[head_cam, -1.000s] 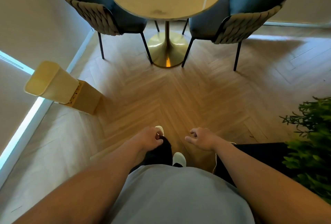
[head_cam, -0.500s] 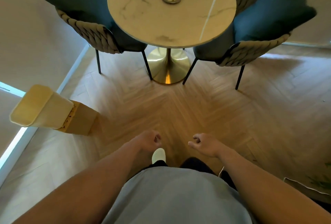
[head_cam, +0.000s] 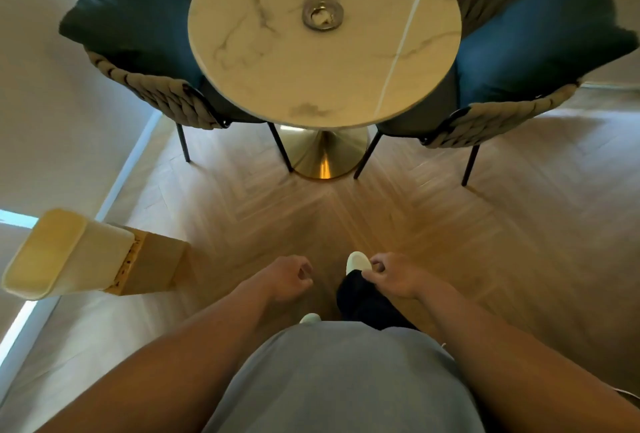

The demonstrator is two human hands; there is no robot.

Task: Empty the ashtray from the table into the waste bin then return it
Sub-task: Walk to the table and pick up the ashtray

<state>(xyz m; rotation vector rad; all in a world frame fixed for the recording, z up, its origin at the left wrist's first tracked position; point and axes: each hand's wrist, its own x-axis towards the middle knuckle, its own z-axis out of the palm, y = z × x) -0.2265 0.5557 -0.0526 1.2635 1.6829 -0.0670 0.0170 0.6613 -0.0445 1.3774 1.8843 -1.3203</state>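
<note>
A round metal ashtray (head_cam: 323,14) with pale scraps inside sits near the far side of a round marble table (head_cam: 311,86) ahead of me. A cream and wood waste bin (head_cam: 69,256) stands on the floor at my left, by the wall. My left hand (head_cam: 289,276) hangs low in front of my body, fingers loosely curled, holding nothing. My right hand (head_cam: 394,275) hangs beside it, also loosely curled and empty. Both hands are well short of the table.
Two woven chairs with dark blue cushions flank the table, one on the left (head_cam: 138,51) and one on the right (head_cam: 519,61). The table stands on a gold pedestal base (head_cam: 323,155). Herringbone wood floor (head_cam: 450,242) lies between me and the table.
I have walked closer to the table; the ashtray and tabletop have come fully into view. The plant at the right has dropped out of sight. Both hands stay low and empty.
</note>
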